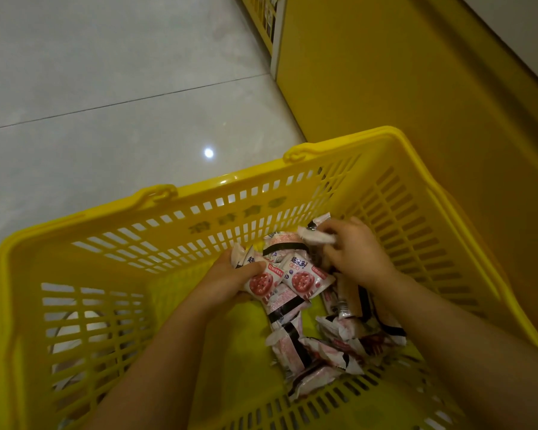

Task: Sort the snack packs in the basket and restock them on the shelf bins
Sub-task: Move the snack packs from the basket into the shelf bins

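A yellow slotted plastic basket (199,231) fills the lower view, and both my arms reach into it. My left hand (227,279) grips a small stack of white-and-pink snack packs (261,282), thumb across the top one. Another pack with a red round picture (305,279) leans against that stack. My right hand (354,252) is curled round a white pack (316,235) above the pile. Several loose pink, white and black packs (317,349) lie on the basket floor at the right.
The basket stands on a pale tiled floor (106,88). A yellow shelf base panel (401,88) runs along the right side, touching the basket's far corner. More yellow shelving (266,17) shows at the top.
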### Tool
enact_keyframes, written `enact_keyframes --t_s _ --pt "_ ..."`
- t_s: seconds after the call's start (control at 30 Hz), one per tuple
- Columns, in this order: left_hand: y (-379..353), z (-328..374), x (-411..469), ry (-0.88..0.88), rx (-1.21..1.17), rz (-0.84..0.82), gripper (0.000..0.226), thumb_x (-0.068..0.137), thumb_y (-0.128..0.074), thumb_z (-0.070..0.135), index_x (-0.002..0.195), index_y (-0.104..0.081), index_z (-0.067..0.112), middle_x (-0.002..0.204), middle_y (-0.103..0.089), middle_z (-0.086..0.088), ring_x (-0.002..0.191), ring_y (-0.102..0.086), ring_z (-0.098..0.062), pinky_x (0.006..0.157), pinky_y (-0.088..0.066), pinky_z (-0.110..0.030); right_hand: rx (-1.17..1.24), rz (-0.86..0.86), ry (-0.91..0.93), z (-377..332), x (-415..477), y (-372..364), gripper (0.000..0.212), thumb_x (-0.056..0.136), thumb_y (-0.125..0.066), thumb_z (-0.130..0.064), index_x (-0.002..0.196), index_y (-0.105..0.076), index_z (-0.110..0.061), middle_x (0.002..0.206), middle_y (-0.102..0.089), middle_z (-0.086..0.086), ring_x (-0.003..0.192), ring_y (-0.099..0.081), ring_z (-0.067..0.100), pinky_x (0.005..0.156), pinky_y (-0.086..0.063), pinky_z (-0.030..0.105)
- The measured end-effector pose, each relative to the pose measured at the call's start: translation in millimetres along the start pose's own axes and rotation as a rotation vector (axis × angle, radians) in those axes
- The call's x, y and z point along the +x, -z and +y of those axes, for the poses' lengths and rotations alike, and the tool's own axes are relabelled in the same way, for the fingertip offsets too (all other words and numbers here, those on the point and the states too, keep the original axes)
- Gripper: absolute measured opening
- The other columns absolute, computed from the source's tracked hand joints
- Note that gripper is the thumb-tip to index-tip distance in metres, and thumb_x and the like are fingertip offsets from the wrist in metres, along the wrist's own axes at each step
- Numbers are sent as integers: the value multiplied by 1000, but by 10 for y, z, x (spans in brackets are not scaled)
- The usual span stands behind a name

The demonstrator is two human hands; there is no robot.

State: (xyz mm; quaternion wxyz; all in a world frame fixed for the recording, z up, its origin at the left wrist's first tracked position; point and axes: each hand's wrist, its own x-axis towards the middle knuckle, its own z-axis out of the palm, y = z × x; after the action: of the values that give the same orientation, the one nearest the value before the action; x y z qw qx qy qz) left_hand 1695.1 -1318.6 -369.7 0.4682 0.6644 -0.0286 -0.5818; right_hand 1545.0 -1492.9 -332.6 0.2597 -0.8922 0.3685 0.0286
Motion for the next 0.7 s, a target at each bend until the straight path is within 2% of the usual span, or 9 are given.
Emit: enact_keyframes --t_s 0.1,0.17,0.27,0.33,0.4,0.5,0.57,0.63,0.7 --pt "13 -15 17 -3 -1 -2 43 84 -72 23 121 -49 19 107 -70 -12 81 -73 -21 58 -56 -29 313 115 -22 -33 -8 186 18 90 -58 -16 107 -63 -21 90 -65 -6 74 -61 5 60 -48 20" --pt "14 -21 27 -4 5 -4 42 85 -72 24 120 -50 19 106 -69 -10 80 -73 -19 57 -56 -28 482 -71 -93 -81 -25 246 14 93 -53 -14 104 -59 -21 90 -65 -7 73 -67 3 54 -50 15" --pt "15 -30 39 -3 17 2 45 84 -72 25 123 -49 18 107 -69 -9 81 -73 -20 60 -58 -31 254 -459 -123 -137 -98 38 20 96 -49 -13 116 -53 -11 94 -62 -1 78 -65 11 60 -53 19" --pt "17 -42 46 -4 40 7 49 84 -73 25 125 -48 18 111 -68 -10 86 -73 -22 64 -59 -34 113 -397 -89 -150 -139 -130 27 96 -51 -14 123 -52 -8 101 -59 4 84 -58 15 66 -46 20" --pt "22 -53 50 -12 48 9 50 83 -73 25 126 -48 18 111 -68 -10 86 -73 -22 63 -59 -32 151 -336 -114 -127 -164 -201 44 94 -58 -26 133 -47 -11 122 -51 4 104 -53 18 84 -45 26" --pt "22 -65 53 -17 48 11 50 83 -73 24 126 -49 18 111 -68 -9 85 -73 -21 61 -58 -31 199 -503 -151 -56 -184 -225 83 81 -74 -33 147 -26 -17 130 -45 -1 116 -51 20 91 -45 32" --pt "20 -66 54 -19 55 3 50 83 -73 24 127 -48 18 112 -68 -9 86 -73 -22 67 -59 -33 160 -503 -139 -47 -208 -286 93 78 -77 -21 150 -19 -20 120 -56 2 107 -55 24 84 -50 36" --pt "20 -67 49 -22 45 -6 48 84 -73 23 125 -49 18 111 -69 -10 85 -73 -21 64 -59 -31 97 -422 -120 -52 -217 -356 93 77 -77 -19 150 -19 -23 90 -56 -5 90 -54 21 65 -45 30" --pt "23 -70 46 -25 37 -7 46 84 -72 23 124 -49 19 110 -69 -11 85 -73 -21 62 -58 -30 93 -384 -147 -61 -209 -352 92 74 -80 -23 148 -25 -24 84 -56 -4 83 -55 19 58 -41 26"
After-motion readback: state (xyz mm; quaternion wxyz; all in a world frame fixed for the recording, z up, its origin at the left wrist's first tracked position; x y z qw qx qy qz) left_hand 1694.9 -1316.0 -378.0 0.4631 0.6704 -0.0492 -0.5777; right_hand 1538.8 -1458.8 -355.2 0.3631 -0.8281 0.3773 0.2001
